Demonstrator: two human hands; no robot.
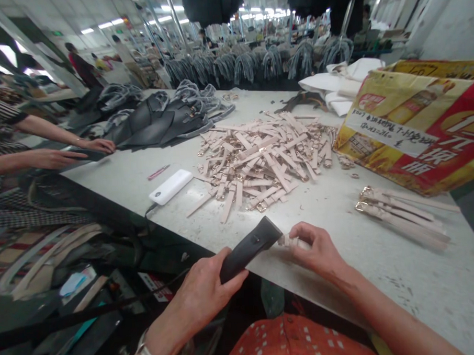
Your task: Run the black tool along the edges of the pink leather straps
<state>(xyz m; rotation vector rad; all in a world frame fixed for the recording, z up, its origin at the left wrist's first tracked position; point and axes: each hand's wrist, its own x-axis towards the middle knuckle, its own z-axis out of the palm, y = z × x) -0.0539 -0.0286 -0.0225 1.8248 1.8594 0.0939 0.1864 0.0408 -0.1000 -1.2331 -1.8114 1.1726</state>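
My left hand (210, 283) is closed around a black handheld tool (250, 247) with a flared, flat head, shaped like a hair clipper; its exact kind I cannot tell. Just right of that head, my right hand (316, 247) pinches a pale pink buckle strap (291, 241), mostly hidden by the fingers. Whether tool and strap touch is unclear. Beyond both hands lies a large pile of pale pink buckle straps (259, 155) with gold-coloured buckles. A smaller group of such straps (403, 212) is laid out roughly side by side on the right.
A white power bank (171, 186) with a dark cable and a pink pen (158, 172) lie on the white table (328, 205). A yellow-red carton (415, 128) stands right. Black bag pieces (159, 120) are heaped at back left, near a co-worker's hands (55, 156).
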